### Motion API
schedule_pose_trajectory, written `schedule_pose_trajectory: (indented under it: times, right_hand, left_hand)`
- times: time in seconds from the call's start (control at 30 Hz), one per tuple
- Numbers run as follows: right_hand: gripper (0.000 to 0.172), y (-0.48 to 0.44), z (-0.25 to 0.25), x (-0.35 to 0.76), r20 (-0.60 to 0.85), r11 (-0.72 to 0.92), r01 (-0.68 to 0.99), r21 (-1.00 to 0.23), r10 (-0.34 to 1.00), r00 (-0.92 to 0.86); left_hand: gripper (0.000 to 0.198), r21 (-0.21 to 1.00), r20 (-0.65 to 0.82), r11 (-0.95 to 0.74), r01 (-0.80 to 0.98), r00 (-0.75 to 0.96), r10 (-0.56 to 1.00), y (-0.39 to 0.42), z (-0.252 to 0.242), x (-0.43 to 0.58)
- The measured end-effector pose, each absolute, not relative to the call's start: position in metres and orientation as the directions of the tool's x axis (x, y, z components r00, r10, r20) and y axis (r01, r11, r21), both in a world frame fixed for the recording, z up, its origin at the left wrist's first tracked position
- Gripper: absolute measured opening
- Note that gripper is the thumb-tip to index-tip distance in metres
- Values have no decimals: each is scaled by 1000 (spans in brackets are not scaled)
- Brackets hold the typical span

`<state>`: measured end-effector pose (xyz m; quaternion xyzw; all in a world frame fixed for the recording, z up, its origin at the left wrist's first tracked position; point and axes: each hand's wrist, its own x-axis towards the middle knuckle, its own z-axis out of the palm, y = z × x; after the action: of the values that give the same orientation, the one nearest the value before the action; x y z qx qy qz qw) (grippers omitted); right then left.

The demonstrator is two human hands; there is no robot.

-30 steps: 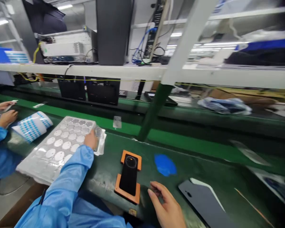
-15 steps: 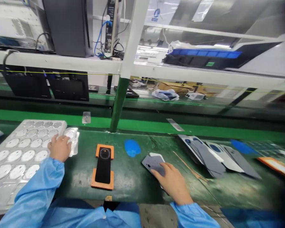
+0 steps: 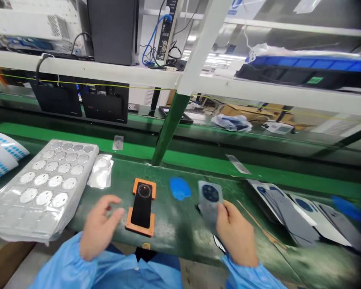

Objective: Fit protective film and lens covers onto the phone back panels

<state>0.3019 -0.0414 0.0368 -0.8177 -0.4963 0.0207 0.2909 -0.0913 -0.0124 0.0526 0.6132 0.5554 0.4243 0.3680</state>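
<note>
My right hand pinches the edge of a thin grey phone back cover with a dark round camera area, tilted up above the bench. Below it, another flat piece shows only in part. My left hand hovers over the front of the bench with thumb and fingers apart, holding nothing. Just right of it, a black phone-shaped panel with a round camera ring lies on an orange holder. To the left, a clear plastic tray carries rows of round silvery pieces. Clear film sheets lie beside the tray.
Several phone back covers fan out at the right. A blue patch lies behind the holder, and a thin brown strip crosses the bench. A green-and-white post rises at the back edge. A sheet of blue dots lies far left.
My left hand has left the tray's film sheets and come right, towards the holder. My right hand has lifted the grey back cover and tilted it up. The view has shifted left.
</note>
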Motion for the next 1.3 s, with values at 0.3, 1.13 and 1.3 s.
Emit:
schedule_pose_trajectory:
  times: [0.3, 1.13, 1.3]
  right_hand:
    - [31, -41, 24, 129, 356, 229, 563, -794, 926, 126]
    - [22, -23, 34, 142, 417, 555, 787, -270, 804, -424]
    - [23, -33, 35, 138, 459, 564, 811, -155, 768, -447]
  left_hand:
    - [33, 934, -158, 251, -255, 333, 929, -10, 22, -23]
    - [39, 986, -163, 168, 13, 325, 932, -9, 15, -32]
    - [34, 988, -148, 152, 12, 320, 936, -10, 17, -30]
